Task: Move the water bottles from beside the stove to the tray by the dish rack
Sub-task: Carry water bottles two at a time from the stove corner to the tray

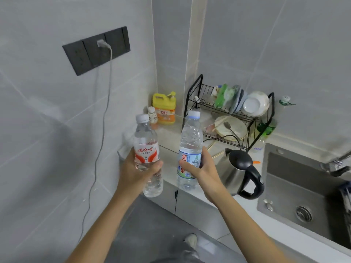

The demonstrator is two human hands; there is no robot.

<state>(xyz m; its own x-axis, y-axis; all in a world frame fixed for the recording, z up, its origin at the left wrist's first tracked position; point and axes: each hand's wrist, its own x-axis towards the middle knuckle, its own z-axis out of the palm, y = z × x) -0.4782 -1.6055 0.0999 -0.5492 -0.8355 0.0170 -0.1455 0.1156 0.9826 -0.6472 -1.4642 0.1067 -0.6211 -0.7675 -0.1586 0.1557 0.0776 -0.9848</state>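
Note:
My left hand [135, 172] grips a clear water bottle with a red-and-white label [146, 141], held upright in the air before the counter's left end. My right hand [204, 168] grips a second clear water bottle with a blue-and-white label [190, 141], also upright, about a hand's width to the right. Both have pale caps. Behind them stands the black wire dish rack [252, 118] with bowls and plates. A translucent tray edge [121, 150] seems to show behind the left bottle; I cannot make it out clearly.
A yellow detergent jug [164, 109] and a small bottle [152, 115] stand in the corner. A steel kettle [241, 173] sits right of my right hand. The steel sink [303, 188] lies at far right. A cable [102, 137] hangs from the wall socket.

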